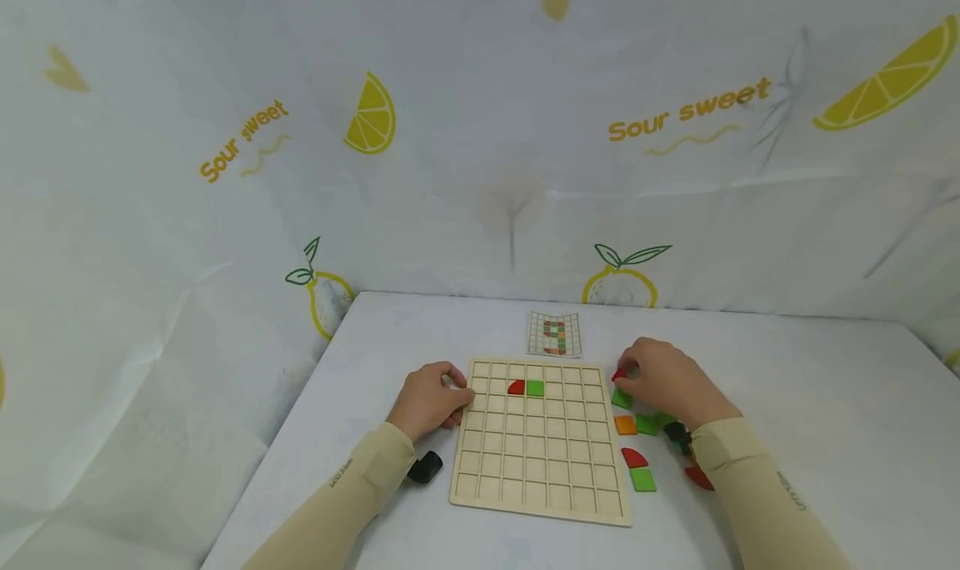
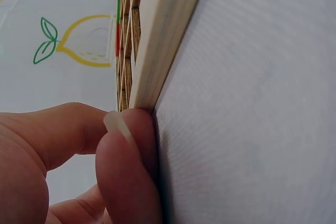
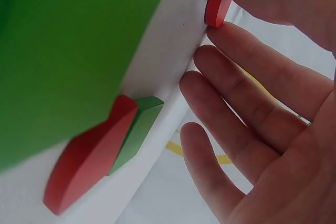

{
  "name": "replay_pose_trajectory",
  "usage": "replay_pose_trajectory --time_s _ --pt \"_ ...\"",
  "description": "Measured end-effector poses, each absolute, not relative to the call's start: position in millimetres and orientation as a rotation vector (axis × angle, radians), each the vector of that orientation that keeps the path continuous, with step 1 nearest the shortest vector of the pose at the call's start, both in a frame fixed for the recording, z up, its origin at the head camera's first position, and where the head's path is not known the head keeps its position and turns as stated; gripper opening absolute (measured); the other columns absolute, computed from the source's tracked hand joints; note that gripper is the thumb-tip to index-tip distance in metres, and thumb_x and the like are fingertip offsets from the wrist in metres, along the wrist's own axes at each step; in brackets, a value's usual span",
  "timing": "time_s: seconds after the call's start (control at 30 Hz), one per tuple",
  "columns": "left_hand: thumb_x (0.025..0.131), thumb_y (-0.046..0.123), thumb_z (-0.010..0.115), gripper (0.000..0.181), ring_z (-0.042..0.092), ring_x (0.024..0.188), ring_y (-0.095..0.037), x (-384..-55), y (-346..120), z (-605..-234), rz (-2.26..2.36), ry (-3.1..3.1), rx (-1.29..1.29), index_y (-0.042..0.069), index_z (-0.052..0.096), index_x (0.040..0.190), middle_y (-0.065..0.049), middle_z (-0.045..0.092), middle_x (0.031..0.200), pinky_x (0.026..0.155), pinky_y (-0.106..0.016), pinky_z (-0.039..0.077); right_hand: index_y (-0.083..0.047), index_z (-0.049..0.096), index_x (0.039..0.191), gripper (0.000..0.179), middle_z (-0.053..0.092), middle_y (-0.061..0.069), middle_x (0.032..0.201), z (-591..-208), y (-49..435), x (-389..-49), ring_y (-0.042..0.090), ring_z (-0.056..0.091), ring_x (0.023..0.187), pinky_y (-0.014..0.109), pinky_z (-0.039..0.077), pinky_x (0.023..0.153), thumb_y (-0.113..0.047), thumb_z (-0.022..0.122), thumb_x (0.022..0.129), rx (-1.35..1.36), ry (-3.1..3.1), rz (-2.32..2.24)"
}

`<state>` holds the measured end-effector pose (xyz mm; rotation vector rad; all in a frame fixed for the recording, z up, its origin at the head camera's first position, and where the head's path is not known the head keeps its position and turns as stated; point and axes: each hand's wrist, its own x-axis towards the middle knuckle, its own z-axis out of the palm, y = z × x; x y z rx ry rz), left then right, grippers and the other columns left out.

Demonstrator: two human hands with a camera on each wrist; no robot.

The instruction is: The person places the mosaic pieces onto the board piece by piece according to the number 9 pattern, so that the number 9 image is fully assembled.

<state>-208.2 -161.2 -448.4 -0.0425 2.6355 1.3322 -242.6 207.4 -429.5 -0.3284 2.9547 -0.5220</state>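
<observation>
A pale wooden grid board [image 1: 536, 472] lies on the table, with a red quarter-circle tile [image 1: 517, 387] and a green square tile [image 1: 535, 387] side by side in its upper cells. At the board's left edge, my left hand [image 1: 430, 399] holds the rim between thumb and curled fingers. Right of the board's far corner, my right hand [image 1: 666, 378] pinches a small red tile [image 3: 216, 7] between thumb and index finger. Its other fingers extend loosely below. Directly under that hand in the head view is another green square tile [image 1: 621, 399].
Behind the board lies a printed pattern card [image 1: 534, 337]. Along the board's right side are an orange square tile [image 1: 626, 425], a green tile [image 1: 646, 424], a red quarter-circle [image 1: 633, 457] and a green square [image 1: 642, 479]. Another red tile [image 1: 698, 477] sits near my right forearm.
</observation>
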Motion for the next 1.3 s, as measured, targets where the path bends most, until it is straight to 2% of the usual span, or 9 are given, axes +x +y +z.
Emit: replay_pose_trajectory --time_s 0.33,0.73,1.3 --pt "0.096 0.021 0.077 0.016 0.069 0.056 -0.014 -208.2 -160.7 -448.1 1.322 2.636 -0.047 0.011 0.069 0.106 -0.004 0.072 0.070 0.056 -0.027 0.056 -0.003 0.079 0.109 0.026 0.074 0.011 0.109 -429.6 210.4 -242.0 0.028 0.067 0.097 0.056 0.058 0.095 -0.023 0.082 0.093 -0.340 2.970 -0.502" --pt "0.096 0.019 0.077 0.016 0.068 0.056 -0.014 -207.0 -160.4 -446.9 1.331 2.633 -0.057 0.010 0.069 0.106 -0.004 0.072 0.071 0.056 -0.026 0.057 -0.006 0.079 0.104 0.020 0.074 0.009 0.105 -425.5 214.6 -241.3 0.027 0.066 0.095 0.056 0.058 0.094 -0.022 0.081 0.092 -0.375 2.976 -0.496" --pt "0.096 0.020 0.077 0.015 0.068 0.056 -0.014 -207.7 -160.7 -447.3 1.335 2.630 -0.049 0.011 0.069 0.105 -0.003 0.072 0.069 0.057 -0.027 0.056 -0.007 0.079 0.109 0.024 0.075 0.010 0.112 -415.4 203.8 -235.8 0.028 0.064 0.100 0.056 0.058 0.095 -0.026 0.082 0.094 -0.336 2.941 -0.486"
